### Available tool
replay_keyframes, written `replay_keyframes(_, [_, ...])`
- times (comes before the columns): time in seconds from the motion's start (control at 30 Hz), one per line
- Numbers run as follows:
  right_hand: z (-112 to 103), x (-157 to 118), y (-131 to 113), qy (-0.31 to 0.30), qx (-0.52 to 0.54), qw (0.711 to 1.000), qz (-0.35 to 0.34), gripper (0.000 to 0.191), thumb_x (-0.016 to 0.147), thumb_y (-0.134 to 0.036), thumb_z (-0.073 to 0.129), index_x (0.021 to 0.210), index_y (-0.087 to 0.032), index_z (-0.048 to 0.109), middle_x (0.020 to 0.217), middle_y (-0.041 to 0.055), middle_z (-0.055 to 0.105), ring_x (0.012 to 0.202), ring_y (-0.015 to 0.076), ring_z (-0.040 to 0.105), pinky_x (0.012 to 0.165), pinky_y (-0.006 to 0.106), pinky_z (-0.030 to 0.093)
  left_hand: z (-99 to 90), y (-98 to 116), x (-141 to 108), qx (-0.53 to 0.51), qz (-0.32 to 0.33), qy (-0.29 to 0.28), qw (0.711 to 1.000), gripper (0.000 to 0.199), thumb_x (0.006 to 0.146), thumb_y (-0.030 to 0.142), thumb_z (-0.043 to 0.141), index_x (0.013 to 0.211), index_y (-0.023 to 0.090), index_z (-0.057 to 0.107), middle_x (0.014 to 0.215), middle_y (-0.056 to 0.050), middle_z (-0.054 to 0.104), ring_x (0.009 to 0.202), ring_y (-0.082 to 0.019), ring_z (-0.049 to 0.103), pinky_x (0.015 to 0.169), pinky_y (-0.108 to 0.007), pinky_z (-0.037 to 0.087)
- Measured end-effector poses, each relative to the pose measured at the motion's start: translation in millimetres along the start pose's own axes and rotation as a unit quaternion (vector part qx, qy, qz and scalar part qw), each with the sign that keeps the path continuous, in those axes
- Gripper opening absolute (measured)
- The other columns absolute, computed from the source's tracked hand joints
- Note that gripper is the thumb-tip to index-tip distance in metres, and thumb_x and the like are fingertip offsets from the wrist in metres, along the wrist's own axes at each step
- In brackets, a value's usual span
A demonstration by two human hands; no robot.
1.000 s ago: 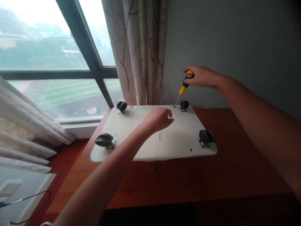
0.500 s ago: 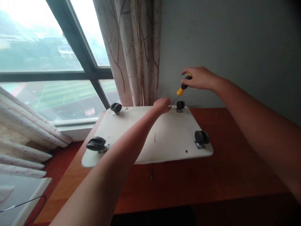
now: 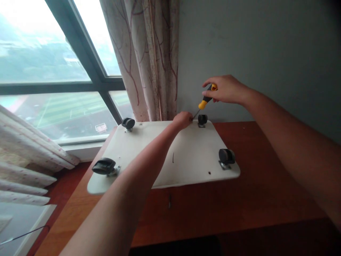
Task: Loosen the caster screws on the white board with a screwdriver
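Note:
My right hand (image 3: 222,89) grips the handle of a yellow-and-black screwdriver (image 3: 203,103), its shaft slanting down to the left. My left hand (image 3: 182,120) is closed at the far edge of a white board (image 3: 186,156), right by the screwdriver's tip. Whatever its fingers pinch is hidden behind the hand. Black casters on metal plates stand up from the board's corners: a far right caster (image 3: 202,120) beside the screwdriver, a far left caster (image 3: 128,123), a near left caster (image 3: 103,166) and a near right caster (image 3: 226,156).
Under the board is a reddish-brown wooden table (image 3: 255,185). A small thin metal piece (image 3: 169,201) lies before the board's near edge. Behind are a grey wall (image 3: 253,46) and a patterned curtain (image 3: 160,64), with a window (image 3: 48,60) on the left.
The view has shifted slightly. The screwdriver handle has turned a little in my right hand, and my fingers on it have moved slightly. My left hand stays by the tip.

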State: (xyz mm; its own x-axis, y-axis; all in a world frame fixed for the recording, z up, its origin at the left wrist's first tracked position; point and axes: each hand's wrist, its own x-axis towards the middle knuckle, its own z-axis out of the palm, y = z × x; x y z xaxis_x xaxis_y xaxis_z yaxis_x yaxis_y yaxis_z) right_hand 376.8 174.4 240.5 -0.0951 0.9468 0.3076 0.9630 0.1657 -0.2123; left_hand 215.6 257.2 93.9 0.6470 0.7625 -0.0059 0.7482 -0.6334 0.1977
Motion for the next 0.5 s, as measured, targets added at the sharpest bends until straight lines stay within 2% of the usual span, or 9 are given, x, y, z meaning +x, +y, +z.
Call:
replay_keyframes(0.2, [-8.7, -11.3, 7.1, 0.055, 0.006, 0.998, 0.014, 0.038, 0.090, -0.040, 0.066, 0.118, -0.016, 0.073, 0.067, 0.0027, 0.068, 0.063, 0.0154, 0.064, 0.070, 0.029, 0.048, 0.5, -0.6, -1.0, 0.010, 0.021, 0.013, 1.000, 0.038, 0.098, 0.037, 0.064, 0.130, 0.017, 0.060, 0.130, -0.011, 0.062, 0.111, -0.025, 0.065, 0.092, -0.046, 0.058])
replay_keyframes(0.33, [-8.9, -18.6, 10.9, 0.051, 0.001, 0.998, 0.023, 0.037, 0.092, -0.039, 0.063, 0.117, -0.014, 0.073, 0.067, 0.0040, 0.067, 0.062, 0.0151, 0.063, 0.072, 0.030, 0.048, 3.1, 3.3, -5.9, 0.016, 0.022, 0.028, 0.999, 0.039, 0.097, 0.037, 0.064, 0.130, 0.017, 0.060, 0.130, -0.011, 0.062, 0.111, -0.025, 0.065, 0.092, -0.046, 0.058])
replay_keyframes(0.5, [-4.8, -21.4, 13.0, 0.058, -0.004, 0.998, 0.030, 0.033, 0.090, -0.040, 0.065, 0.111, -0.017, 0.075, 0.063, 0.0031, 0.066, 0.061, 0.0180, 0.065, 0.071, 0.032, 0.050, -1.7, 13.6, -6.7, 0.015, -0.014, 0.039, 0.999, 0.039, 0.097, 0.037, 0.064, 0.131, 0.017, 0.059, 0.130, -0.011, 0.062, 0.111, -0.025, 0.065, 0.092, -0.047, 0.058])
